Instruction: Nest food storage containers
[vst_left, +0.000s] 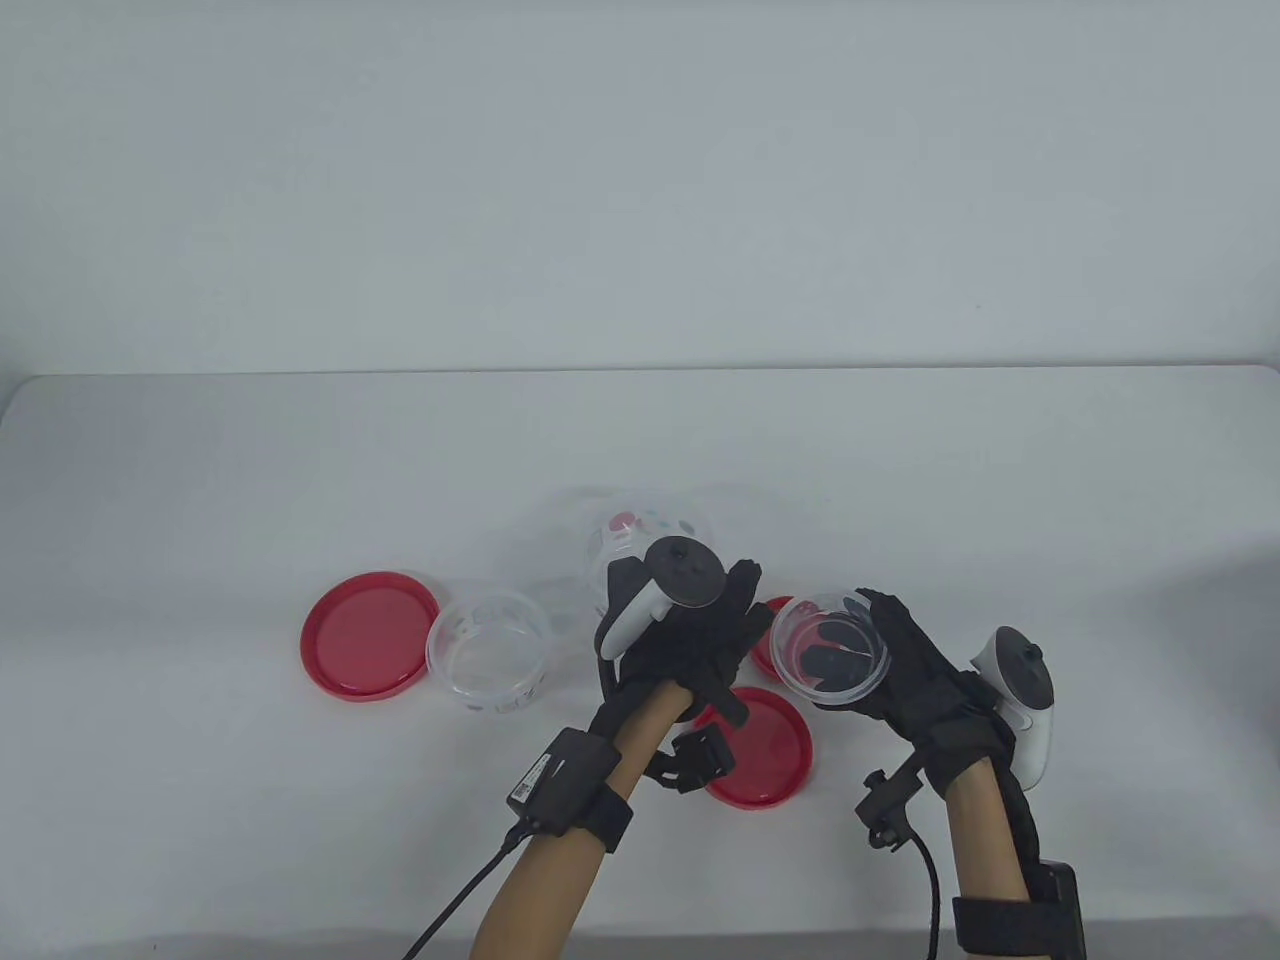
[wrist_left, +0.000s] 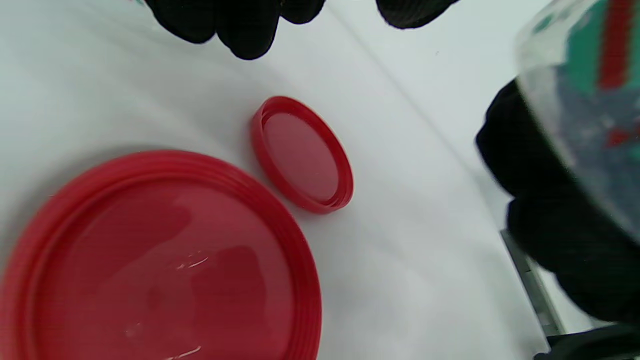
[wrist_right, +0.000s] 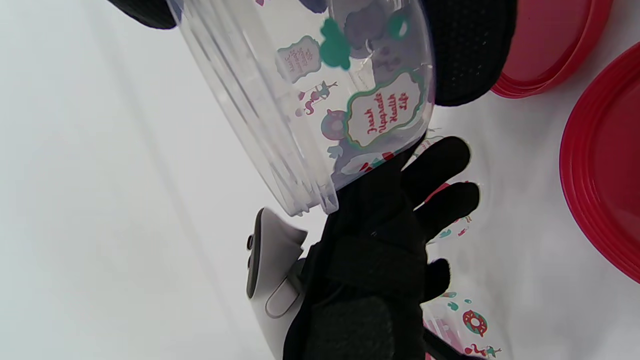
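While the table view shows the right hand (vst_left: 905, 680) holding a small clear container (vst_left: 830, 650) lifted off the table (vst_left: 200, 480), its mouth facing up and dark fingers showing through the wall, only the right wrist view reveals the printed label and stickers on that container (wrist_right: 320, 100), with gloved fingers (wrist_right: 465, 55) wrapped round its side. From that same view the left hand (wrist_right: 395, 235) appears below the container with its fingers spread and nothing in them. Seen from above, the left hand (vst_left: 690, 640) reaches over a larger clear container (vst_left: 640, 545) standing further back; whether it touches that container I cannot tell. A second clear container (vst_left: 490, 650) stands just beside a large red lid (vst_left: 370, 635) on the left. Another large red lid (vst_left: 760, 750) lies partly under the left wrist. The left wrist view alone shows plainly a small red lid (wrist_left: 300, 155) lying rim up, close beside that large lid (wrist_left: 160, 260) but apart from it.
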